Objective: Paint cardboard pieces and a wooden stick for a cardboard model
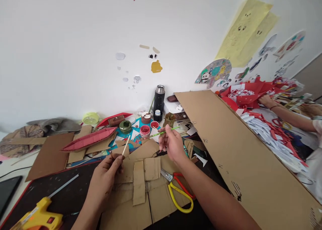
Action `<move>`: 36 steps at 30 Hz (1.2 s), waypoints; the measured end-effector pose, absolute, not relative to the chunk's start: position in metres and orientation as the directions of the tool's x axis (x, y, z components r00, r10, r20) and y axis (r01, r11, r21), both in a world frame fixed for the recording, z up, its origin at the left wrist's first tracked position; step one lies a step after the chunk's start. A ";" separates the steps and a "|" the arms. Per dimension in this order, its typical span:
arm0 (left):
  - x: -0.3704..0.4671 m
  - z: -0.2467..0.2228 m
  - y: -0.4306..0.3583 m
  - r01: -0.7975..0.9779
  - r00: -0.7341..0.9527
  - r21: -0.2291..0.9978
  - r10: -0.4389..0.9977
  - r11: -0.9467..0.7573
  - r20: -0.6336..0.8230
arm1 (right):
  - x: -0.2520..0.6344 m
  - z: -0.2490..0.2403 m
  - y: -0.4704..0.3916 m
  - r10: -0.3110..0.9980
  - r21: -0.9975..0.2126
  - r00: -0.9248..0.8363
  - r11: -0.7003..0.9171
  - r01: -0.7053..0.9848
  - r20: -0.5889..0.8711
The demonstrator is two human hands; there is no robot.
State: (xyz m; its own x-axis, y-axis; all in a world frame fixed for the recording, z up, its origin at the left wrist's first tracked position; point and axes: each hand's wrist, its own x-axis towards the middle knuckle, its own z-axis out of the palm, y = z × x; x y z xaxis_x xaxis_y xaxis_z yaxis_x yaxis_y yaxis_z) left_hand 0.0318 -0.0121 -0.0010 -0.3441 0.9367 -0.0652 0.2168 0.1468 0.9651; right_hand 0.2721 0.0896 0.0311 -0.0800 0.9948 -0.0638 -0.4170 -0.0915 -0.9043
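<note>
In the head view, my left hand [107, 178] pinches a thin pale stick [126, 145] that points up. Something small and brown is at its lower end between the fingers, too small to name. My right hand [173, 145] is closed around a slim green paintbrush [153, 135], held nearly level over the paint jars. Below both hands lie cut cardboard pieces [139, 189], partly overlapping. Scissors [179, 191] with one yellow and one red handle rest on the cardboard beneath my right forearm. Open jars of red paint [145, 130] and green paint [125, 125] stand beyond my hands.
A yellow glue gun [40, 216] lies at the lower left. A red boat-shaped piece [89, 139] is left of the jars, and a black flask [159, 101] stands by the wall. An upright cardboard panel [241, 156] borders the right, with another person's arm [284, 112] behind it.
</note>
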 end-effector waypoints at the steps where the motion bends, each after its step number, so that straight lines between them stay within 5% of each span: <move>1: 0.033 0.000 -0.012 0.229 -0.341 0.962 0.938 0.150 -0.066 | 0.273 0.030 0.086 0.994 -0.898 -0.080 -0.098 -0.429 -0.070; 9: 0.038 0.010 -0.013 0.402 -0.329 0.899 0.944 0.172 -0.034 | 0.273 0.027 0.072 0.997 -0.914 -0.076 -0.041 -0.405 -0.011; 31: 0.040 0.014 -0.013 0.449 -0.333 0.871 0.942 0.198 -0.043 | 0.268 0.019 0.058 0.961 -0.946 -0.263 -0.004 -0.323 0.085; 36: 0.039 0.012 -0.013 0.449 -0.338 0.871 0.940 0.199 -0.040 | 0.270 0.016 0.064 0.976 -0.940 -0.196 0.023 -0.341 0.095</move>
